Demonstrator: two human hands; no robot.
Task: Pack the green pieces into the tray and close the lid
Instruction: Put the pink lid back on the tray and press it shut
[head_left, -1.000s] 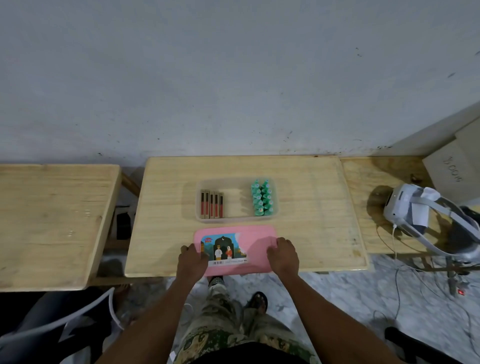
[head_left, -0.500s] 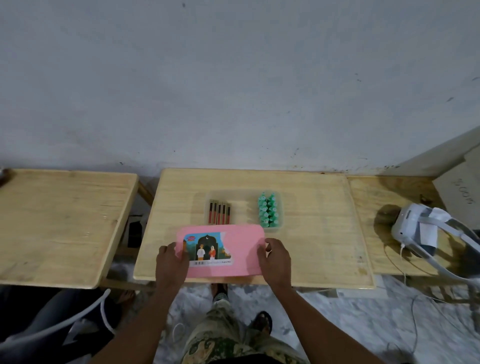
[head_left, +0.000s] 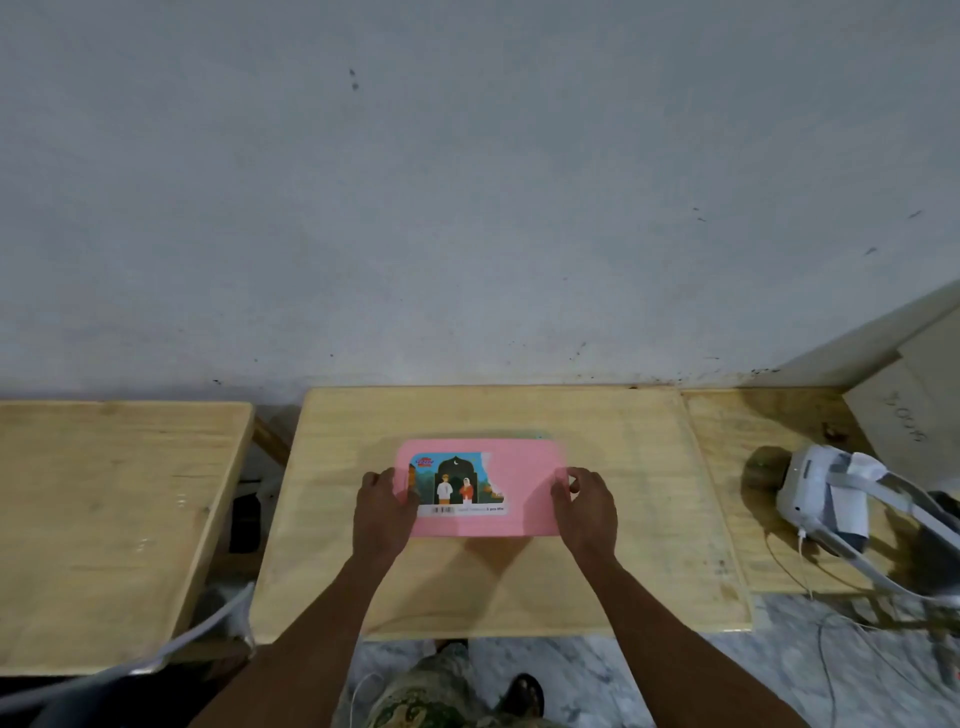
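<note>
A pink lid (head_left: 519, 486) with a colourful picture label lies over the clear tray in the middle of the wooden table (head_left: 623, 467). The tray, the green pieces and the brown sticks are hidden beneath it; only a thin sliver of the tray's far rim (head_left: 537, 435) shows. My left hand (head_left: 382, 512) grips the lid's left edge. My right hand (head_left: 587, 512) holds its right edge.
A second wooden table (head_left: 104, 493) stands to the left across a gap. A white headset (head_left: 826, 493) with straps and a cable rests on a third table at the right. A grey wall rises right behind the tables. My legs and feet show below the front edge.
Both hands have carried the pink lid from the table's front edge away from me and over the tray, which now hides the green pieces and brown sticks.
</note>
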